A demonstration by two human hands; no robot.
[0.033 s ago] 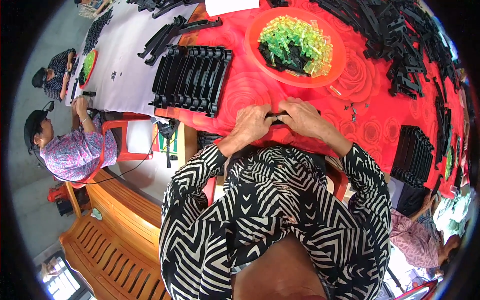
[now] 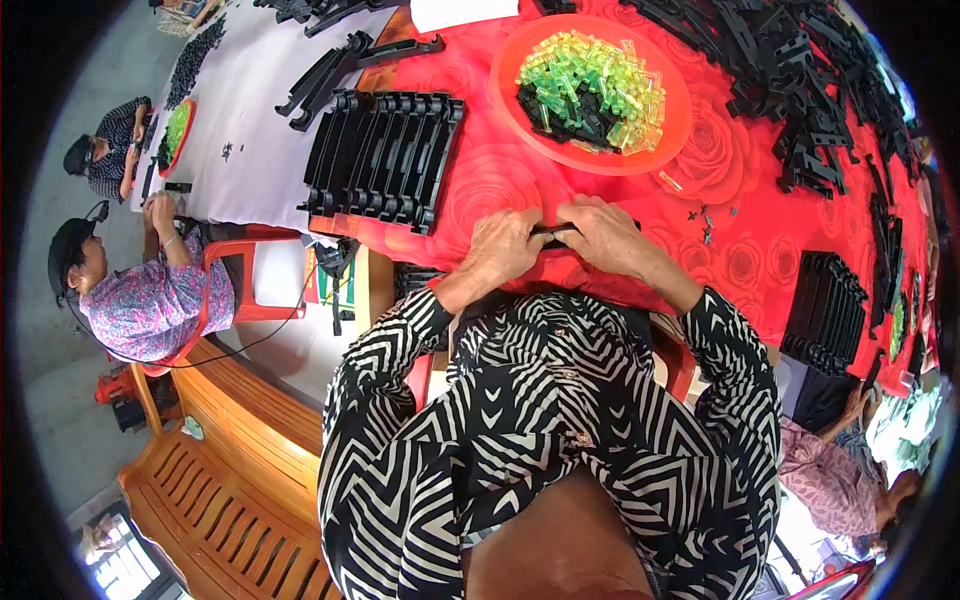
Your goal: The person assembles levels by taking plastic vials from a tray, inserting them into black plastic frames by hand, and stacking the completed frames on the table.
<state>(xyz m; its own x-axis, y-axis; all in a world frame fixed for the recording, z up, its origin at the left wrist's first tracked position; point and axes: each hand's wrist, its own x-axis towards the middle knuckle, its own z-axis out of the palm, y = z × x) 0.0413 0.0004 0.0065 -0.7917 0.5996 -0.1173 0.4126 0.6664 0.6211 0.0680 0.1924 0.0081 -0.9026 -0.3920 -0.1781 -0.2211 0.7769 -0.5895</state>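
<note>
At the near edge of the red rose-patterned tablecloth (image 2: 490, 185), both hands are closed on one black plastic strip (image 2: 556, 236). My left hand (image 2: 505, 245) grips its left part, and my right hand (image 2: 600, 235) grips the part to the right. Fingers cover most of the strip, so its full shape is hidden. Left of my hands lies a row of long black plastic parts (image 2: 382, 160), side by side. Beyond my right hand stands a red round tray (image 2: 508, 125) heaped with yellow-green translucent pieces (image 2: 590, 85) and small black pieces (image 2: 590, 125).
Loose black parts (image 2: 800, 120) pile up at the far right, with another stacked row (image 2: 828, 310) nearer. Tiny black bits (image 2: 708, 222) lie right of my hands. A co-worker (image 2: 150, 280) sits at the left beside a wooden bench (image 2: 240, 480); other people are at both sides.
</note>
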